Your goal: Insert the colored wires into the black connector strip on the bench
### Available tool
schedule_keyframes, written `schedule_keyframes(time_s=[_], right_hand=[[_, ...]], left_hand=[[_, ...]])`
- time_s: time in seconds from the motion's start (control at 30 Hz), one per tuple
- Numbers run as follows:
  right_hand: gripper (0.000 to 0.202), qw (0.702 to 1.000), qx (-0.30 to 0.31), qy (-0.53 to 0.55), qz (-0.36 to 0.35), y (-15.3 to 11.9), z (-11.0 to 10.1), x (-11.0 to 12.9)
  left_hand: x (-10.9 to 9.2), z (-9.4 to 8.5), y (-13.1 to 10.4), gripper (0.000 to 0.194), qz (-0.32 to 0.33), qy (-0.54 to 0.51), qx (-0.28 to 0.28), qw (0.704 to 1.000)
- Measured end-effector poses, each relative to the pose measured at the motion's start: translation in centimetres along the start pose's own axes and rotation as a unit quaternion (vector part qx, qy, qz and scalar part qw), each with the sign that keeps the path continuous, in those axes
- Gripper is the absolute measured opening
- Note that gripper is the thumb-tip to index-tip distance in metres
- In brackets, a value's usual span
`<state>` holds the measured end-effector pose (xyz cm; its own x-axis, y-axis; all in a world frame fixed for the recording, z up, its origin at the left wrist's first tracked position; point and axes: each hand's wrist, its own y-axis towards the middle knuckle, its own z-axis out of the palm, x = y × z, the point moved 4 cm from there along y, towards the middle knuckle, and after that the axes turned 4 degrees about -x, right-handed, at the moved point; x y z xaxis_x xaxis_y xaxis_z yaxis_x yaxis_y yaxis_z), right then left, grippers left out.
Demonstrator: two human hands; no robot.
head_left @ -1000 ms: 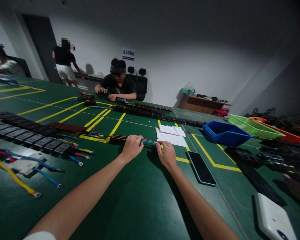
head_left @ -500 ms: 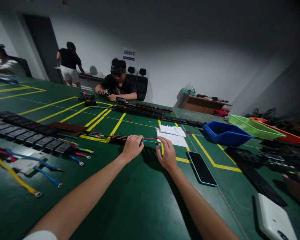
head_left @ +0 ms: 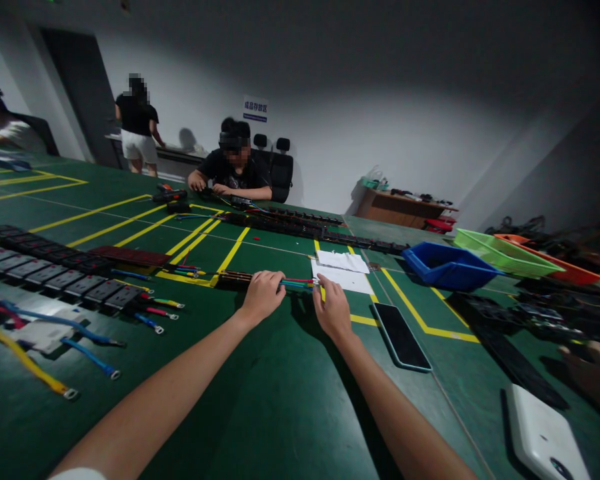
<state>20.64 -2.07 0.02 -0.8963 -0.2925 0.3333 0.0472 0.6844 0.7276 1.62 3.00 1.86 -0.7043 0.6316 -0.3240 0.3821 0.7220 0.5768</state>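
My left hand [head_left: 263, 295] is closed round the right end of a dark narrow strip [head_left: 233, 278], where the wires come out. Red, blue-green and yellow wires [head_left: 299, 285] run from it towards my right hand [head_left: 333, 305]. The right thumb and fingertips pinch the wire ends, whose metal tips are partly covered. Both forearms reach forward over the green table [head_left: 250, 407]. Just beyond my right fingers lies white paper [head_left: 343, 279].
Black segmented strips with lugged cables [head_left: 85, 280] lie left. A phone [head_left: 403, 337], a white device [head_left: 547, 433] and blue [head_left: 450, 268], green [head_left: 505, 253] and orange bins [head_left: 555, 260] stand right. Another person's hand [head_left: 593, 373] is at the right edge; a person [head_left: 235, 163] sits opposite.
My right fingers have come down onto the wire ends, and the red wire now lies closer to the others. My left hand keeps its place. The view has shifted slightly.
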Motion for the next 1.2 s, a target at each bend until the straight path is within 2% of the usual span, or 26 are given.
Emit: schedule_keyframes(time_s=[0.27,0.33,0.47,0.57,0.7,0.87,1.03,1.2], right_hand=[[0.045,0.991,-0.048,0.056,-0.114,0.0,-1.6,2.0],[0.042,0.992,-0.053,0.044,-0.106,0.0,-1.5,1.9],[0.036,0.998,-0.046,-0.005,-0.046,0.1,-0.8,0.7],[0.033,0.999,-0.014,-0.038,-0.009,0.0,-0.1,0.1],[0.030,0.997,0.034,-0.076,0.007,0.0,0.3,0.0],[0.029,0.998,0.036,-0.049,0.004,0.1,0.3,0.0],[0.032,1.000,0.004,0.001,-0.004,0.2,-0.4,0.4],[0.040,0.998,-0.014,0.049,-0.047,0.1,-1.2,1.3]], left_hand=[[-0.2,-0.2,0.1,0.018,-0.002,0.013,-0.006,1.000],[-0.2,-0.2,0.1,0.018,-0.001,0.014,-0.009,1.000],[-0.1,-0.1,0.0,0.018,0.004,0.013,-0.015,1.000],[-0.1,0.0,0.0,0.018,0.003,0.012,-0.012,1.000],[0.0,0.1,0.0,0.018,0.004,0.013,-0.011,1.000],[-0.1,-0.1,0.0,0.019,0.007,0.011,-0.012,1.000],[-0.2,-0.3,0.1,0.019,0.000,0.003,-0.009,1.000],[-0.3,-0.4,0.1,0.018,-0.001,0.012,-0.005,1.000]])
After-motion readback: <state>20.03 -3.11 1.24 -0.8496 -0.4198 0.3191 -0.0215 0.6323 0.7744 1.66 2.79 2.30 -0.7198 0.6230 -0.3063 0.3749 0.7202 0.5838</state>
